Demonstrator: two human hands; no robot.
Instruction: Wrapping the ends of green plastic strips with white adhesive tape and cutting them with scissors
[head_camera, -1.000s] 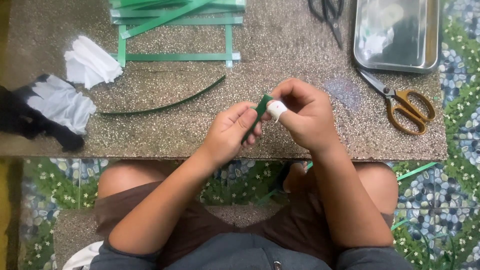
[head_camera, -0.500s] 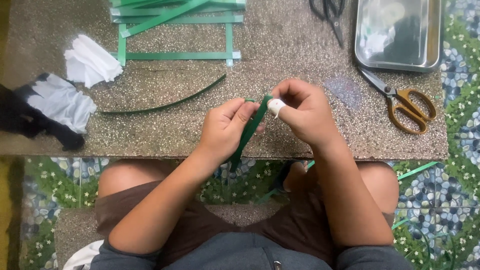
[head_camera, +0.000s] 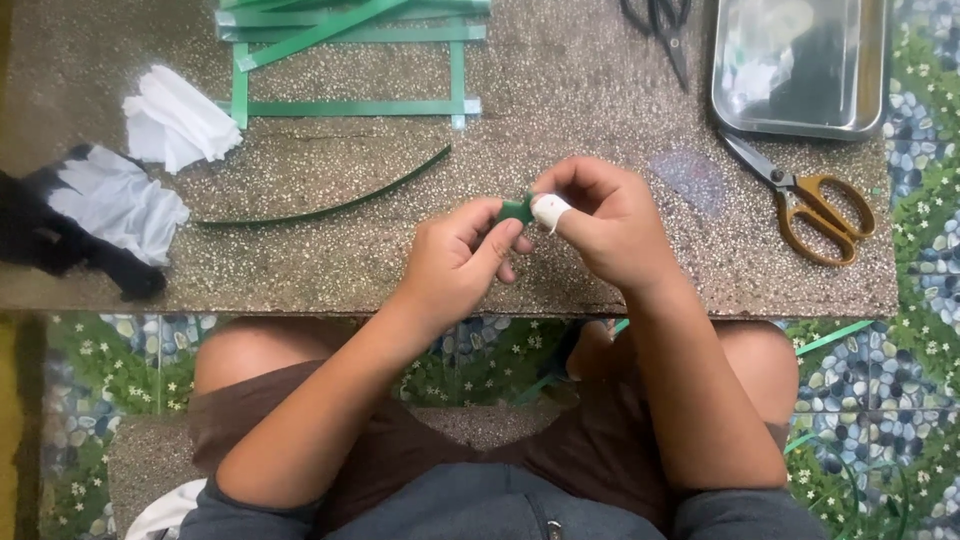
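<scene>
Left hand (head_camera: 462, 262): over near edge of stone slab (head_camera: 560, 270), thumb and fingers pinched on small green folded strip (head_camera: 518, 209).
Right hand (head_camera: 610, 225): just right of left hand, fingertips meeting it at the strip; thumb wrapped in white bandage (head_camera: 549, 210), pressed against the strip's right side. Clenched on strip together with left.
Green folded strip: held between both hands, lifted slightly above slab, near front edge, roughly centre of view. Mostly hidden by fingers; fold shape not readable.
Curved green strip (head_camera: 330, 207): flat on slab, left of the hands, apart from them.
Straight green strips (head_camera: 360, 107): stacked and crossed at far edge of slab, upper left of centre.
White crumpled paper (head_camera: 175, 122): far left, beside the strips.
Black and white cloth (head_camera: 90, 215): left edge of slab, below the paper.
Yellow-handled scissors (head_camera: 815, 205): right side of slab, blades pointing toward tray, well apart from right hand.
Black-handled scissors (head_camera: 665, 25): top edge, partly cut off.
Metal tray (head_camera: 875, 70): top right corner, whitish scraps inside.
Floor (head_camera: 900, 400): pebble-and-flower patterned tiles below the slab, thin green strips lying by right knee.
</scene>
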